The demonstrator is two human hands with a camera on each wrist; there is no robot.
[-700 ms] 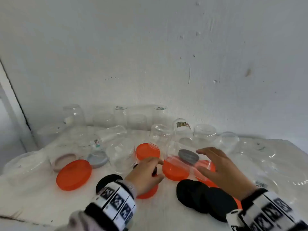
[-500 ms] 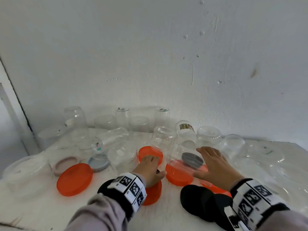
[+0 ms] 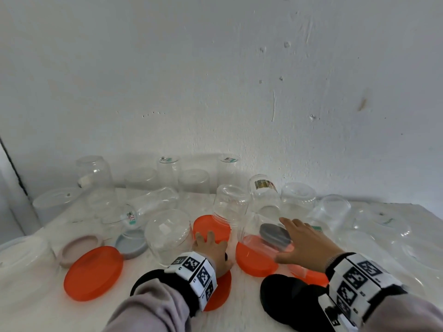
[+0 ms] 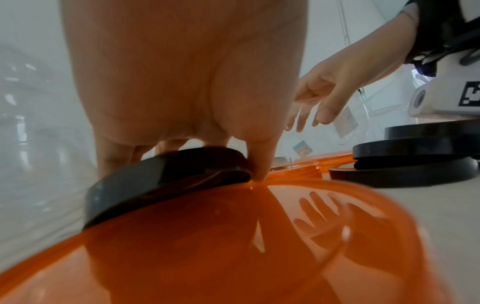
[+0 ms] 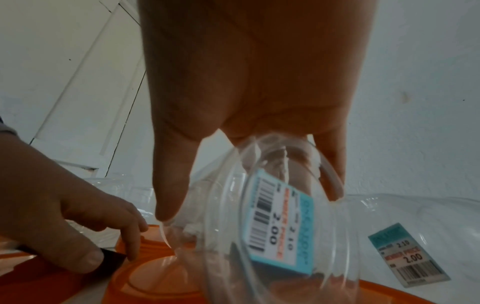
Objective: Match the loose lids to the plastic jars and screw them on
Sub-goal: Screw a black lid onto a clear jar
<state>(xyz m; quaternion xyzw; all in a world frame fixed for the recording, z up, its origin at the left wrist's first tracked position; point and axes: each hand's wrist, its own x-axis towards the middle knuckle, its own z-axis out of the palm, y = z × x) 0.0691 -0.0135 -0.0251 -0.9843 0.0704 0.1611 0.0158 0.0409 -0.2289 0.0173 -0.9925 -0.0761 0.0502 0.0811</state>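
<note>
Your left hand (image 4: 182,82), bottom centre of the head view, pinches a small black lid (image 4: 161,181) between thumb and fingers. That lid sits tilted on an orange lid (image 4: 233,246). Your right hand (image 3: 309,245), right of centre, has straight, spread fingers over a tilted clear jar (image 5: 259,236) with a barcode label; can't tell if it's actually touching. The jar leans over a second orange lid (image 3: 256,262). Stacked black lids (image 3: 287,300) lie bottom right, and more clear jars (image 3: 230,204) stand behind.

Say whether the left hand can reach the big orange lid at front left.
Probably yes: the big orange lid lies flat, uncovered, left of the left hand; the upturned clear jar between them can be skirted nearside. That hand pinches a small black lid, though.
</note>
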